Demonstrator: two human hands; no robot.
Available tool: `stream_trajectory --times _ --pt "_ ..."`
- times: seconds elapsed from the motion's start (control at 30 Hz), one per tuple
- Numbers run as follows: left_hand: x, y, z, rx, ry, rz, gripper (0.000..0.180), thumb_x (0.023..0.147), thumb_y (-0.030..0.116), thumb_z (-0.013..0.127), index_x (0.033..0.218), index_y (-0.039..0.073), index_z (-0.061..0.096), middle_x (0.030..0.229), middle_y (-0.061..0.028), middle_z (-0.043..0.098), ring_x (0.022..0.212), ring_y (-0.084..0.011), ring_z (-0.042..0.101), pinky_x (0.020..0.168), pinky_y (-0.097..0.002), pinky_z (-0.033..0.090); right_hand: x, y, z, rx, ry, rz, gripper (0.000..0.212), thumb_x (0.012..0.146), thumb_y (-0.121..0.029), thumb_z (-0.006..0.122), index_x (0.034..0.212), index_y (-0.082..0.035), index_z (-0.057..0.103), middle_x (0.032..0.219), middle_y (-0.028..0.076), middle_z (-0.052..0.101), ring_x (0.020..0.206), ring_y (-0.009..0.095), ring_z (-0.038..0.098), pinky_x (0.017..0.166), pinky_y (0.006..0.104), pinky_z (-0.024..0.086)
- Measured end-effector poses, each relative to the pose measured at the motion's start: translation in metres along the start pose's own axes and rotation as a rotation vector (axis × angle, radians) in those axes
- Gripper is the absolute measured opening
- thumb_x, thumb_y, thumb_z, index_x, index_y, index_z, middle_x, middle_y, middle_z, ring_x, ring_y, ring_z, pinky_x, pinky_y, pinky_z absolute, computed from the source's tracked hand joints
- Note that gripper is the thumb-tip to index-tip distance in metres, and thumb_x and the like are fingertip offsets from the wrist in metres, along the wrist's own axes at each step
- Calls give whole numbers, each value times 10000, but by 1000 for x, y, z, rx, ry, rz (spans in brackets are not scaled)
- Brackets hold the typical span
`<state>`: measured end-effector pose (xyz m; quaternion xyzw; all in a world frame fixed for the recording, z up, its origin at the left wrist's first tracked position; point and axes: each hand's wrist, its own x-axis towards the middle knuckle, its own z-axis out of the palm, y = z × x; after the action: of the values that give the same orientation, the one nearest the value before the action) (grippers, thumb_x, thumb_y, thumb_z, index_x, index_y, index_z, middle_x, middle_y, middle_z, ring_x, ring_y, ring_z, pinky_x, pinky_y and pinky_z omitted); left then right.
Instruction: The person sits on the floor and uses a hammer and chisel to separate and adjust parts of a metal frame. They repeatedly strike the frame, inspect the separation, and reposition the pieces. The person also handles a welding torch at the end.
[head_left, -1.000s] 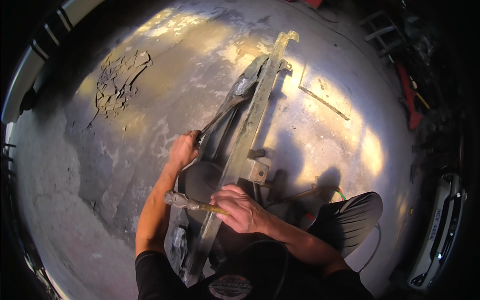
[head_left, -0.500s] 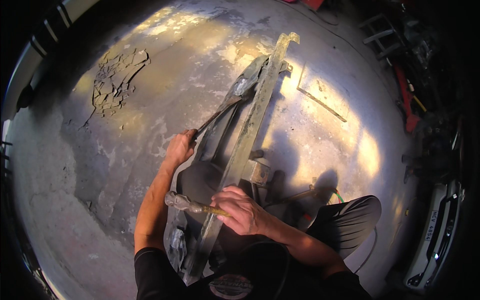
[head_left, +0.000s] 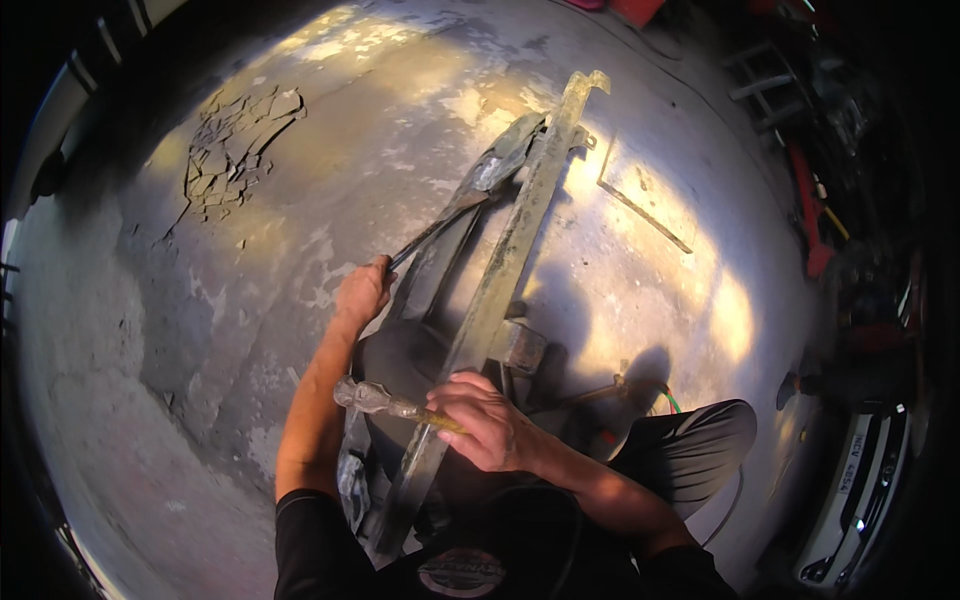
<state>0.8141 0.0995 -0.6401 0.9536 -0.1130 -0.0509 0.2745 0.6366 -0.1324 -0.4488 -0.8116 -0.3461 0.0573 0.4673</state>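
Observation:
My left hand [head_left: 364, 291] is closed round the near end of a long dark metal pry bar [head_left: 425, 236]. The bar's broad, flattened far end lies against a crumpled grey metal piece [head_left: 495, 168] fixed alongside a long steel beam [head_left: 530, 205]. In my right hand [head_left: 480, 420] is a hammer [head_left: 378, 398], gripped by its yellowish handle, its worn metal head pointing left. That hand is over the near part of the beam, and I cannot tell whether it rests on it. The beam slants from between my knees to the upper middle.
A small metal block or bracket [head_left: 524, 346] juts from the beam's right side. An L-shaped dark rod [head_left: 645, 217] lies on the floor. Cracked concrete [head_left: 235, 150] is at the left. A red tool [head_left: 810, 215] and a car's front bumper [head_left: 850, 500] stand at the right.
The view has shifted slightly. Both hands keep their grips, and the pry bar's far end stays against the crumpled metal. A dark shape at the right edge has moved lower.

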Motion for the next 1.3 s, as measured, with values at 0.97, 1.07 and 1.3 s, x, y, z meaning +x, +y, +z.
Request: stream_trajectory --times 0.97,1.07,1.3 --pt "0 23 4 11 -2 -147 277 967 264 660 1200 114 665 909 -226 717 909 -443 687 778 -531 536 -16 245 -44 -107 323 692 407 1044 -240 554 1376 -4 528 1011 241 688 917 413 684 765 462 529" --pt "-6 24 3 -19 -38 -182 325 966 257 665 1249 98 652 965 -237 720 949 -452 681 794 -539 530 0 253 -39 -233 350 625 313 1013 -147 582 1292 -7 563 990 274 665 925 427 680 777 473 533" --pt "-8 24 7 -23 -12 -159 315 957 229 662 1245 103 650 934 -233 713 925 -447 679 786 -535 522 31 329 -56 54 429 384 357 970 -113 596 1308 -5 558 1092 254 671 1017 462 645 833 506 537"
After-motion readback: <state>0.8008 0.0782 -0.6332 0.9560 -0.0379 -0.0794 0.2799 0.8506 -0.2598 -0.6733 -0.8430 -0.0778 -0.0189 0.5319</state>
